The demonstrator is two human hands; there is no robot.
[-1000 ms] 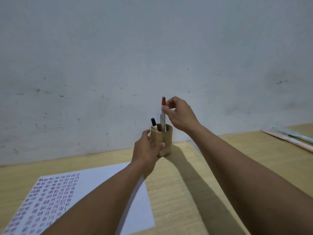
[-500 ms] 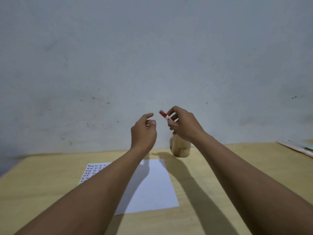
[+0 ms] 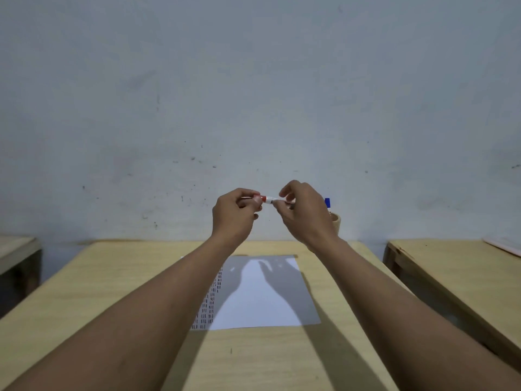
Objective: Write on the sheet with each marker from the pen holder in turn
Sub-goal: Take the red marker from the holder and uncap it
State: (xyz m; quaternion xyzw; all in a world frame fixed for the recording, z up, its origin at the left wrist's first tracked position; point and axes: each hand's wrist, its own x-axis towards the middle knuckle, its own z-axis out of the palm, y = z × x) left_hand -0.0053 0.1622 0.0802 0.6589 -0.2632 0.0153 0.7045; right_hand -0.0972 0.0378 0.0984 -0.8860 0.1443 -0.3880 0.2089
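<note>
pen holder [image 3: 336, 221] half hidden behind right hand [image 3: 306, 217]

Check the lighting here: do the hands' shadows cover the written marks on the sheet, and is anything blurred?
Head view: the shadows of the left hand and right hand fall across the middle of the sheet, and the marks along its left edge sit partly in shade yet stay visible; the red marker held between both hands looks slightly soft.

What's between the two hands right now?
In the head view, a red marker spans the gap, its red end pinched by the left hand and the other end held by the right hand.
</note>
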